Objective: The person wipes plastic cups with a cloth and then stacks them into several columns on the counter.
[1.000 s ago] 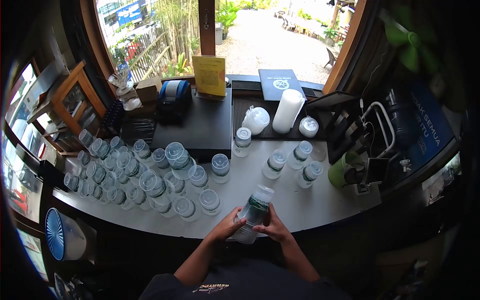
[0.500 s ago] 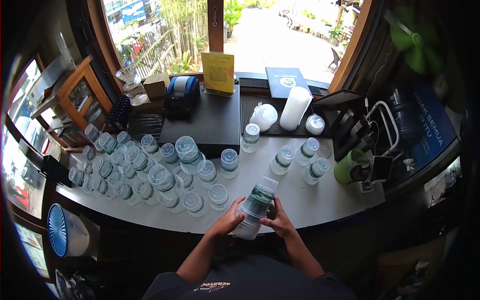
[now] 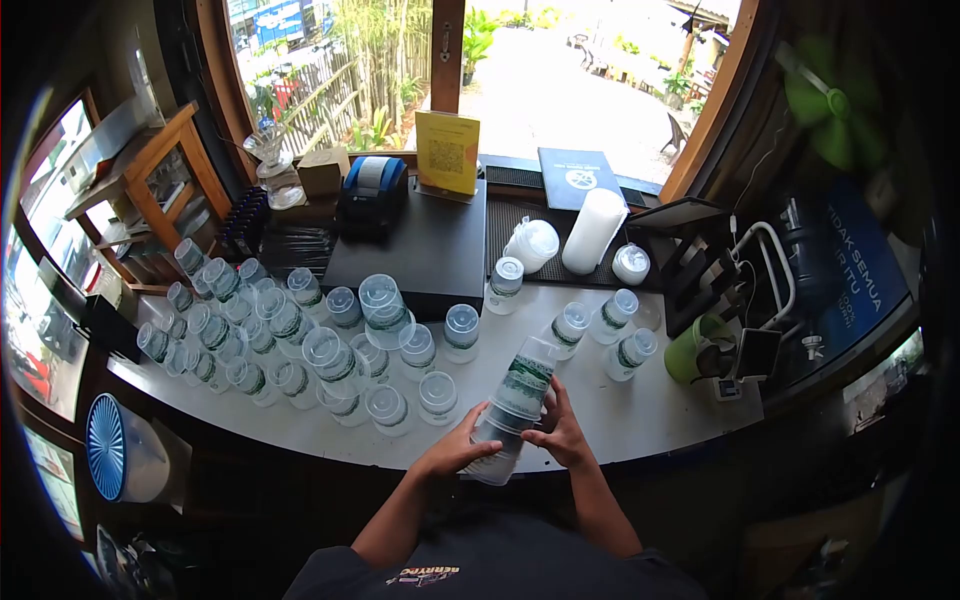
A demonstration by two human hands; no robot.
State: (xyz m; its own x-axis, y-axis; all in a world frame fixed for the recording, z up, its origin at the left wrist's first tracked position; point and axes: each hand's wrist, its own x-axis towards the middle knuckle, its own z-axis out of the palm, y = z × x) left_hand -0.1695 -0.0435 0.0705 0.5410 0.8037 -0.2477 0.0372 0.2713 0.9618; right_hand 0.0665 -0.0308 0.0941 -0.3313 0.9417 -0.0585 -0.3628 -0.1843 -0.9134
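Note:
A tilted stack of clear plastic cups (image 3: 527,382), printed with green bands, is held between both of my hands at the counter's front edge. My left hand (image 3: 455,448) wraps the stack's lower left side, its thumb lying across the front. On the other side my right hand (image 3: 562,435) grips the stack with its thumb in front and fingers behind. Just beyond the stack's upper end stand upside-down cups, among them one cup (image 3: 571,325) partly covered by the stack and another cup (image 3: 631,355) to its right. One more cup (image 3: 438,397) stands left of my hands.
Many upturned cups (image 3: 330,355) crowd the counter's left side, some stacked. Behind them sit a black box (image 3: 430,240), a receipt printer (image 3: 372,190) and a yellow sign (image 3: 447,155). White lids (image 3: 532,243) and a green bin (image 3: 695,350) stand to the right.
The cup stack has extended upward in view and its top now overlaps a standing cup. My left thumb has slid slightly lower along the stack. The view has shifted a little.

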